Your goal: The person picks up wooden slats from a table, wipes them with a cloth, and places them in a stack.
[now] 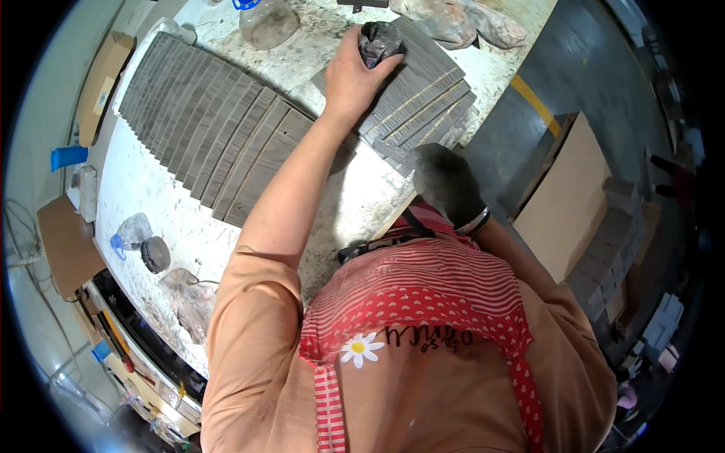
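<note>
My bare left hand (353,79) reaches across the table, its fingers closed around a dark crumpled rag (379,45). It rests on a fanned stack of grey wood-grain boards (423,83). At the near corner of that stack is my right hand (447,181), in a dark grey glove; its fingers are mostly hidden, so their grip does not show. A long row of overlapping wood-grain boards (204,113), stepped like shingles, lies to the left of my left arm. Some of the boards have small holes.
The stained white table (325,241) carries a clear bottle (268,23), a small blue-topped bottle (132,232), a dark round jar (155,255) and crumpled plastic bags (445,23). Right of it, on the floor, stands an open cardboard box (563,204) beside stacked pale cartons (608,241).
</note>
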Demonstrator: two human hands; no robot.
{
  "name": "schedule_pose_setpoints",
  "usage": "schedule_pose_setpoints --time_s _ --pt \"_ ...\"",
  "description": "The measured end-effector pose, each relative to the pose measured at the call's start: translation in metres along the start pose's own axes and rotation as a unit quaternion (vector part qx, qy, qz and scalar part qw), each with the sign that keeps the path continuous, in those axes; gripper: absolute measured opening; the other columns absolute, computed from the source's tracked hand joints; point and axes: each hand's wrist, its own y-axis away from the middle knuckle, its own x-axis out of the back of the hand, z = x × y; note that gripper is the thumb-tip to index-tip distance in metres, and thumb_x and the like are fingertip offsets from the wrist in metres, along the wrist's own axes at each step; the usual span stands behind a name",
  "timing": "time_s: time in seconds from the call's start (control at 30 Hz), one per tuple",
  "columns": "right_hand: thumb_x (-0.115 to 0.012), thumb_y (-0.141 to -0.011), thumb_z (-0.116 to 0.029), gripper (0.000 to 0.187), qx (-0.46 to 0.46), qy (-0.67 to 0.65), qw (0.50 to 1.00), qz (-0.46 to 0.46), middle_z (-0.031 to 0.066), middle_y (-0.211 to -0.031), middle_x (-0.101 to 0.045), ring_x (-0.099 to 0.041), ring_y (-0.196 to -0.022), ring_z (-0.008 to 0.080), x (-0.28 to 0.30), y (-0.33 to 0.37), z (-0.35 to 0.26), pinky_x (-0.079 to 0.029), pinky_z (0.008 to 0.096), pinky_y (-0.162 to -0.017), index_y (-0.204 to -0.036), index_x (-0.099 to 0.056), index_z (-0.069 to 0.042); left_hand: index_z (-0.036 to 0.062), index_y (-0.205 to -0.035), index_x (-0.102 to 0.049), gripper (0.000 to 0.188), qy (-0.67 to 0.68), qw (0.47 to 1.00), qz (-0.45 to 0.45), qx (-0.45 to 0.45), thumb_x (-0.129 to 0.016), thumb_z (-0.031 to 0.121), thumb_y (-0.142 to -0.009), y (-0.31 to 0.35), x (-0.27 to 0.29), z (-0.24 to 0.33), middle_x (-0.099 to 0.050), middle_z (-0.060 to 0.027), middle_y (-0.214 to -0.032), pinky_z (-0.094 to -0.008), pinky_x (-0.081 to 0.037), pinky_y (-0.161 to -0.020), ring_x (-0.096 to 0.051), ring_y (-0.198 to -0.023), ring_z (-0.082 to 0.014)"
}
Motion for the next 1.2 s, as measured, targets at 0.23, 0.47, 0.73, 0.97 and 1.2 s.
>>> schedule_pose_setpoints --time_s 0.23,0.47,0.73,0.97,1.2 --pt "-0.055 -0.076 -0.009 0.022 0.218 0.42 0.878 0.064 0.0185 -0.091 -0.065 -0.064 -0.081 0.0327 0.007 -0.011 0.003 -0.053 0.0396 -0.074 -0.093 -0.065 0.0 0.0018 -0.122 -0.052 0.066 -0.004 1.0 -0.001 -0.013 -0.082 0.036 -0.073 0.001 0.002 0.002 -0.07 -0.0148 -0.096 -0.0367 -0.051 -0.081 -0.068 -0.089 -0.0273" --pt "-0.052 -0.079 -0.01 0.013 0.291 0.466 0.824 0.139 0.0125 -0.08 -0.064 -0.063 -0.073 0.0291 0.011 -0.011 0.006 -0.052 0.0415 -0.067 -0.08 -0.063 -0.004 0.0013 -0.122 -0.052 0.067 -0.021 1.0 0.007 -0.017 -0.081 0.038 -0.074 0.002 0.001 0.004 -0.069 -0.0167 -0.096 -0.0387 -0.051 -0.081 -0.068 -0.088 -0.0309" --pt "-0.052 -0.081 -0.006 0.029 0.246 0.395 0.879 0.105 0.0112 -0.091 -0.065 -0.063 -0.084 0.0299 0.0 -0.011 0.011 -0.052 0.0386 -0.076 -0.108 -0.063 -0.006 0.0 -0.122 -0.052 0.067 0.005 1.0 -0.001 -0.019 -0.08 0.038 -0.075 0.001 0.001 0.004 -0.069 -0.018 -0.097 -0.0388 -0.051 -0.082 -0.067 -0.09 -0.0313" --pt "-0.053 -0.081 -0.011 0.015 0.312 0.401 0.852 0.129 0.0104 -0.086 -0.063 -0.063 -0.075 0.0282 0.014 -0.025 0.024 -0.052 0.0397 -0.062 -0.092 -0.062 -0.008 0.0001 -0.121 -0.052 0.064 -0.004 1.0 0.005 -0.023 -0.079 0.037 -0.076 0.002 0.001 0.002 -0.069 -0.0178 -0.099 -0.0384 -0.05 -0.083 -0.067 -0.092 -0.0312" --pt "-0.051 -0.082 -0.012 0.017 0.315 0.455 0.811 0.189 0.0104 -0.082 -0.065 -0.064 -0.073 0.0259 0.035 -0.027 0.03 -0.053 0.0383 -0.065 -0.093 -0.063 -0.007 -0.0038 -0.129 -0.048 0.078 -0.005 1.0 -0.017 0.01 -0.081 0.039 -0.073 0.0 0.0 0.005 -0.065 -0.0233 -0.109 -0.0412 -0.049 -0.089 -0.064 -0.102 -0.0367"
